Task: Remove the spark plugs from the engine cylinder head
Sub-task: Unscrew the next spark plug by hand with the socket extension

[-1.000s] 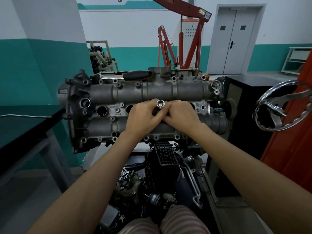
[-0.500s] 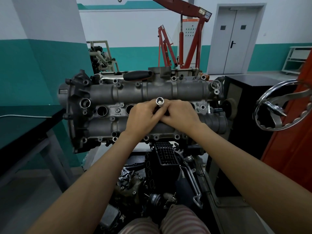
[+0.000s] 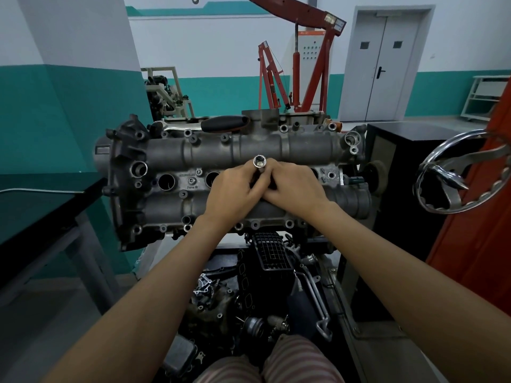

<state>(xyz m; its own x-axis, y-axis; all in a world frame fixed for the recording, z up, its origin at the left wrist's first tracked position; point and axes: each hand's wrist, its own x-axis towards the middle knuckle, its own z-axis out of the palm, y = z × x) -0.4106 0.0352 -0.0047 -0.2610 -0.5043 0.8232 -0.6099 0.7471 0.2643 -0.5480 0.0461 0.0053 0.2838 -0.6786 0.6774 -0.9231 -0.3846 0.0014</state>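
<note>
Right now both hands meet at the middle of the cylinder head [image 3: 193, 156], over the plug-well row. Left hand [image 3: 232, 189] has fingers curled round a socket [image 3: 260, 164], which stands up w/ its open hex end toward the camera, lower part hidden btwn the hands. Right hand [image 3: 294, 185] lies against the left, fingers curled in by the socket's shaft; can't tell if it actually holds it. Two open wells [image 3: 166, 181] show left of the hands. No spark plug visible. Black-handled tool [image 3: 222, 123] lies on the head's far edge. Chrome handwheel [image 3: 439, 175] at right; red crane [image 3: 312, 59] behind.
</note>
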